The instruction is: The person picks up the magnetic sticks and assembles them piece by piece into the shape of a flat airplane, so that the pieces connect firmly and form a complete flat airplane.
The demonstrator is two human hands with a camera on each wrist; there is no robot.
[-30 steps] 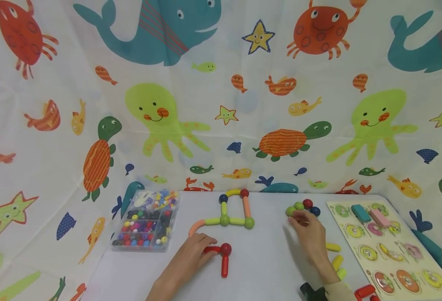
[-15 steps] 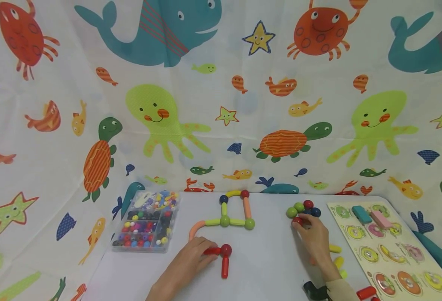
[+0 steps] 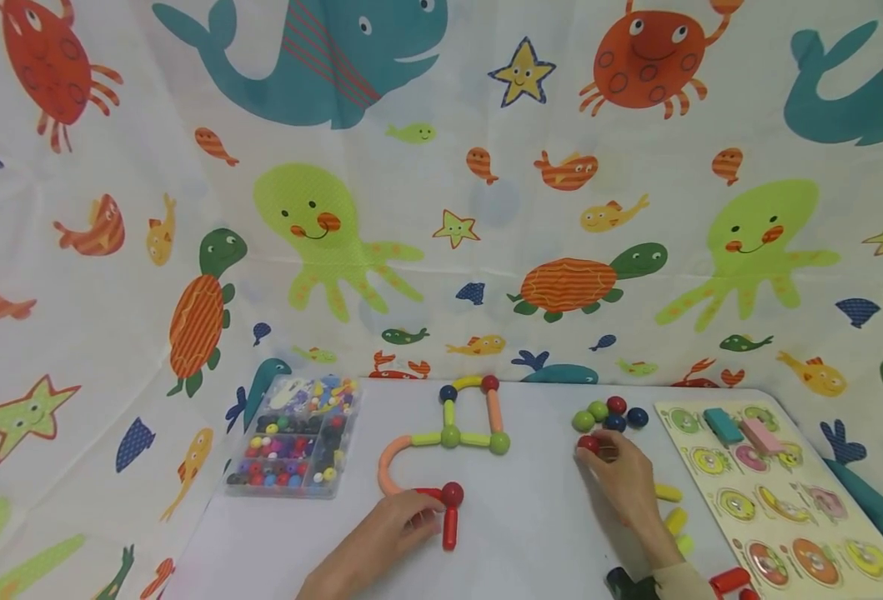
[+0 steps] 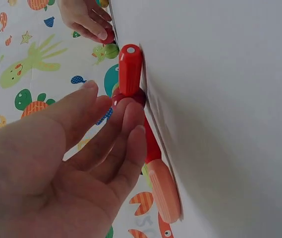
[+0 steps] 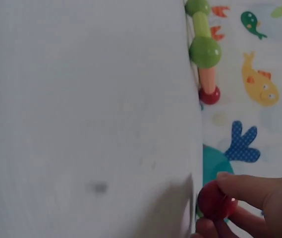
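Two hands: both are down on the white table (image 3: 531, 533).
Left hand (image 3: 392, 525): its fingers are straight and loose, and the tips touch a short red stick (image 3: 428, 495). They do not curl round it.
Short red stick: it lies flat and points sideways, from the fingertips to a red ball (image 3: 452, 493).
Long red stick (image 3: 449, 528): it starts at the same red ball, just beside the fingertips, and points back to the person.
Peach bend (image 3: 387, 467): it curves from the far end of the short red stick up to a frame of green, yellow and peach sticks (image 3: 467, 417), a bit past the left fingers.
Right hand (image 3: 624, 483): finger and thumb pinch a small red ball (image 3: 588, 444).
Small red ball: it sits at the right fingertips, low by the table.
Ball pile (image 3: 609, 413): green, red and dark blue balls lie just past the right fingers.
Yellow sticks (image 3: 669, 508): they lie beside the right wrist.
Puzzle board (image 3: 779, 492): it lies further out to the right.
Bead box (image 3: 291, 442): it stands well apart, out past the left hand.
Left wrist view: it shows the left fingers (image 4: 126, 144) lying straight on the red sticks, close up.
Right wrist view: it shows the pinch on the small red ball (image 5: 215, 201), which is hard to see from the head.
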